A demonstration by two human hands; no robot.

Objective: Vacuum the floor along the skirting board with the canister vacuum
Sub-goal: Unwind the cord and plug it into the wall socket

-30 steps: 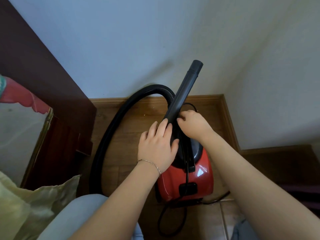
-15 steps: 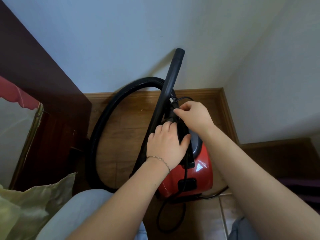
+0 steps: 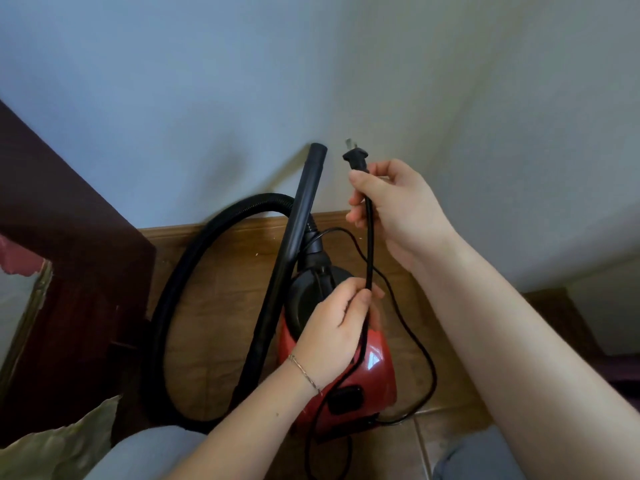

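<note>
A red canister vacuum with a black top stands on the wooden floor in the room's corner. Its black wand leans upright against the wall, and the ribbed hose loops out to the left. My right hand holds the black power cord just below the plug, whose prongs point up. My left hand pinches the same cord lower down, above the vacuum body. The wooden skirting board runs along the wall behind the vacuum.
A dark wooden cabinet stands at the left, close to the hose. A pale cushion lies at the lower left. My knees in grey trousers sit at the bottom. Slack cord loops on the floor right of the vacuum, where tiles begin.
Both hands left the top of the vacuum and pulled the cord free. My right hand rose with the plug; my left hand slid onto the cord below it.
</note>
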